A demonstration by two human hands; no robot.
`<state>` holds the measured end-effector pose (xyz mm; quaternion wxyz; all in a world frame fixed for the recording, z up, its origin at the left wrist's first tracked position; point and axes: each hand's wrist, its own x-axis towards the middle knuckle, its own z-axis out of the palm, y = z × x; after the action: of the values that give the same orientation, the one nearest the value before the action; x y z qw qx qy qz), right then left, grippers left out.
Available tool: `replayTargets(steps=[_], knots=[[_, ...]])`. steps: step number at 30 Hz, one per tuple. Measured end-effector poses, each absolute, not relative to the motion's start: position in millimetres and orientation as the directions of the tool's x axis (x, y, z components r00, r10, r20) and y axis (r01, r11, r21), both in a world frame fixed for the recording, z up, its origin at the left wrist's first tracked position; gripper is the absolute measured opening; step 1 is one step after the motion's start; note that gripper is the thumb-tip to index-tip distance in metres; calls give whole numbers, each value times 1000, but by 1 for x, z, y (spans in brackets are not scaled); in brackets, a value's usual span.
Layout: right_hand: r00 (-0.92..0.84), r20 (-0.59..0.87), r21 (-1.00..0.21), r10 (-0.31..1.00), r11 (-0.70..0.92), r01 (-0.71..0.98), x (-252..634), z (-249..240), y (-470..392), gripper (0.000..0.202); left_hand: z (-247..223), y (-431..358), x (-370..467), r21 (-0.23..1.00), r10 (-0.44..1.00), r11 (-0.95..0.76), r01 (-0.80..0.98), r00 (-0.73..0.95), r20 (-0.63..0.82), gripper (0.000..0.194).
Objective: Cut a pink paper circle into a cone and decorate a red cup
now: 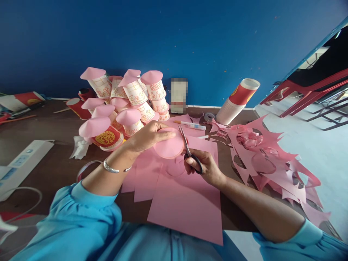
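Note:
A round pink paper disc is pinched in my left hand, thumb on top, above the pink sheets. My right hand is closed round the black handles of a pair of scissors. The blades point up and away, at the disc's right edge. Several large pink paper sheets lie overlapped on the table under both hands. A circle is outlined on the paper just below the disc.
Decorated paper cups with pink cone tops stand stacked at the back left. Pink scraps cover the right side. A leaning cup stack, a marker and a tape roll lie behind. A power strip is at left.

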<state>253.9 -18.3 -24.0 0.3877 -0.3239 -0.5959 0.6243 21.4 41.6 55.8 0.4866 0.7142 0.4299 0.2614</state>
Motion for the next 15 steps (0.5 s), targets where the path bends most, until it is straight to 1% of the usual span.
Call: replayTargets(steps=[7, 11, 15], knots=[[-491, -9, -985, 871, -92, -146, 255, -26, -17, 51, 56, 41, 21, 937, 879, -112, 330, 474, -62, 52], [-475, -28, -957, 880, -161, -241, 253, -32, -13, 49, 55, 42, 20, 943, 891, -117, 313, 452, -39, 52], [-473, -42, -918, 880, -221, -329, 250, -34, -13, 52, 53, 42, 19, 933, 923, -144, 329, 385, 7, 48]])
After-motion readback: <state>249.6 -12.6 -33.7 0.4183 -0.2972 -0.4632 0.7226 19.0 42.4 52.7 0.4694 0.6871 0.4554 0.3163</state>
